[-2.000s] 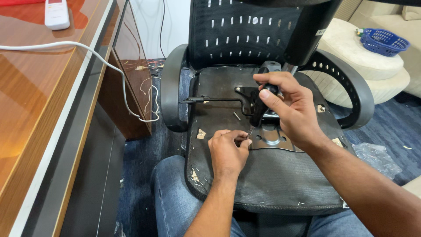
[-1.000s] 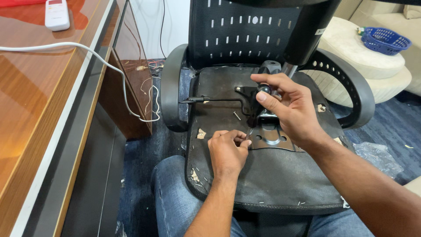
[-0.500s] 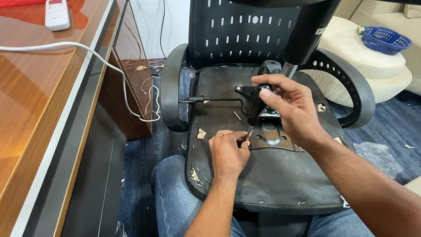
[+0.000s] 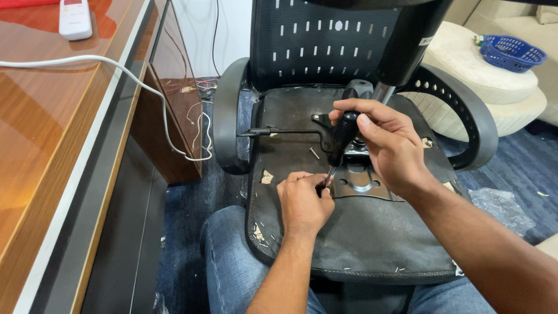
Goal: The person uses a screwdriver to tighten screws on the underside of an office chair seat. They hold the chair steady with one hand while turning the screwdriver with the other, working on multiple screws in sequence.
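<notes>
The right hand (image 4: 389,145) grips a black screwdriver (image 4: 342,138), tip down on the metal plate (image 4: 363,185) in the middle of the upturned chair seat (image 4: 360,244). The left hand (image 4: 302,203) pinches the tip.

Black screwdriver (image 4: 343,135), black perforated chair back (image 4: 322,43), blue basket (image 4: 512,51).

We log: wooden counter (image 4: 52,151), left | white remote (image 4: 75,18) on its far end | white cable (image 4: 116,67) trailing over its edge | blue basket (image 4: 512,52) on cream ottoman (image 4: 482,75), far right | clear plastic wrap (image 4: 500,206) on blue carpet (image 4: 523,168).
</notes>
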